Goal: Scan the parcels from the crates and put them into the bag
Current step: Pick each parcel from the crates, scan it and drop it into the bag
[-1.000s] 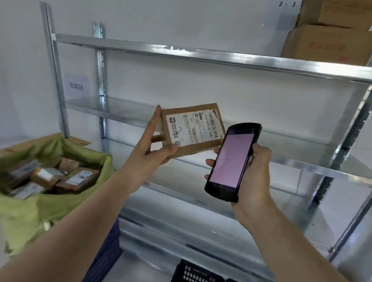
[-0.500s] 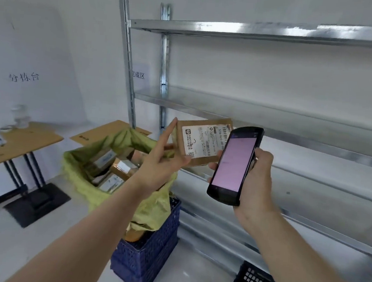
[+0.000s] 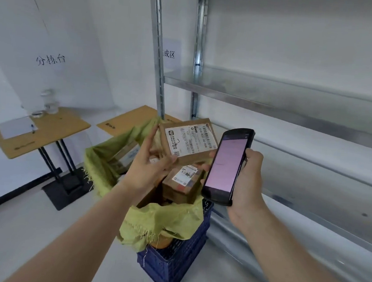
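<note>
My left hand (image 3: 148, 171) pinches a flat cardboard parcel (image 3: 188, 141) at frame centre, above the frayed green bag (image 3: 162, 224) in a blue crate (image 3: 176, 263); right hand (image 3: 247, 184) clasps the scanner (image 3: 226, 165). Steel shelf (image 3: 296, 101) right.

A: What are the hands doing?
B: The left hand (image 3: 148, 171) pinches a flat brown parcel (image 3: 188, 142), label up, above the green bag (image 3: 162, 219). The right hand (image 3: 247, 186) grips a black scanner (image 3: 226, 165), its screen pink.
A: And the bag?
B: It holds more parcels and sits in a blue crate (image 3: 174, 263) beside the metal shelves (image 3: 274, 99).
</note>
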The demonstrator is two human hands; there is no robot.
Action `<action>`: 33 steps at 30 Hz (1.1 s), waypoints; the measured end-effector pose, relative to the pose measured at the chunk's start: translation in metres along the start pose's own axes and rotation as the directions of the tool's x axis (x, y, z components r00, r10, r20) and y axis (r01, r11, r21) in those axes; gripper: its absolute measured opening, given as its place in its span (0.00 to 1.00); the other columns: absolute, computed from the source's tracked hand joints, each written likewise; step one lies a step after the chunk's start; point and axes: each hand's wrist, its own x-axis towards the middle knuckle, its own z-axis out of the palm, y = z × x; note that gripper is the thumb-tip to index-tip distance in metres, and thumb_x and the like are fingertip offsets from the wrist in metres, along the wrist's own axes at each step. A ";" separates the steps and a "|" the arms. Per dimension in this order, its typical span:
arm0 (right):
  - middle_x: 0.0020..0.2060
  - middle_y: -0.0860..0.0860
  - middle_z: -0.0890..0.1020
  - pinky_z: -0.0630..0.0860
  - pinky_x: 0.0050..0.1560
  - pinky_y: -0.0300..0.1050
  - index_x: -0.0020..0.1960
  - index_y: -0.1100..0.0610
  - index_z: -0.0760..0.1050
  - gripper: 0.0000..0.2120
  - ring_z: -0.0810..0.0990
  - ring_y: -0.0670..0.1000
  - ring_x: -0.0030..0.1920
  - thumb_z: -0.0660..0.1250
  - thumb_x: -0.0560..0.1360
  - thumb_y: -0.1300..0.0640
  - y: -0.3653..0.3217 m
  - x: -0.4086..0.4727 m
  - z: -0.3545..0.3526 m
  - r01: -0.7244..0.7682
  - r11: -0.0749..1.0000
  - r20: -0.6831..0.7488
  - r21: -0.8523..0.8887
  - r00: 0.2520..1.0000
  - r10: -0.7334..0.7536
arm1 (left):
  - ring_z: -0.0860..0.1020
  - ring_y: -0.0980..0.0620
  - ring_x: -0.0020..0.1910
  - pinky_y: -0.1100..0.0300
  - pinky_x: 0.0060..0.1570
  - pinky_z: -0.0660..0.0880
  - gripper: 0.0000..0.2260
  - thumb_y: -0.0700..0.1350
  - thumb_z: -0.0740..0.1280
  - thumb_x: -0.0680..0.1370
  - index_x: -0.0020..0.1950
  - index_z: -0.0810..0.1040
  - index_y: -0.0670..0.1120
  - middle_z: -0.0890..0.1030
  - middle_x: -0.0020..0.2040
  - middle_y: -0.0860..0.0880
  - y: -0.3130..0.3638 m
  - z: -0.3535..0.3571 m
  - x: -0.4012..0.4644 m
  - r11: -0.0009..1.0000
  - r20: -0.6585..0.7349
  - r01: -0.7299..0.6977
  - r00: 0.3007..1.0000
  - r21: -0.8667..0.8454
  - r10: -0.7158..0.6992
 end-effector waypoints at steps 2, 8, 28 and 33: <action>0.40 0.57 0.85 0.81 0.37 0.45 0.54 0.58 0.82 0.26 0.84 0.56 0.40 0.52 0.83 0.41 0.009 0.040 0.007 -0.023 1.000 0.015 -0.011 1.000 0.024 | 0.81 0.44 0.67 0.51 0.56 0.83 0.42 0.45 0.80 0.75 0.74 0.61 0.78 0.80 0.68 0.44 -0.015 -0.010 0.031 0.999 -0.048 0.050 0.998 0.010 -0.050; 0.45 0.56 0.85 0.81 0.39 0.46 0.62 0.56 0.80 0.26 0.84 0.59 0.47 0.53 0.83 0.39 0.036 0.144 0.036 -0.102 0.994 0.003 -0.049 0.995 0.102 | 0.85 0.43 0.61 0.38 0.66 0.79 0.45 0.40 0.77 0.78 0.81 0.57 0.71 0.84 0.64 0.44 -0.051 -0.040 0.108 0.983 -0.167 0.183 0.969 -0.023 -0.184; 0.47 0.62 0.84 0.78 0.39 0.44 0.57 0.57 0.81 0.22 0.80 0.58 0.43 0.54 0.85 0.43 0.122 0.273 0.152 -0.134 0.982 -0.347 -0.135 0.934 0.080 | 0.76 0.42 0.69 0.44 0.68 0.75 0.45 0.52 0.70 0.83 0.84 0.35 0.63 0.69 0.79 0.47 -0.152 -0.150 0.308 0.796 -0.232 0.567 0.762 -0.209 -0.604; 0.44 0.58 0.83 0.78 0.41 0.48 0.60 0.58 0.80 0.27 0.81 0.60 0.46 0.51 0.85 0.41 0.138 0.263 0.159 -0.131 0.985 -0.413 -0.116 0.908 0.072 | 0.77 0.37 0.68 0.37 0.68 0.75 0.40 0.57 0.66 0.77 0.85 0.52 0.51 0.74 0.74 0.45 -0.167 -0.161 0.331 0.786 -0.224 0.610 0.784 0.103 -0.579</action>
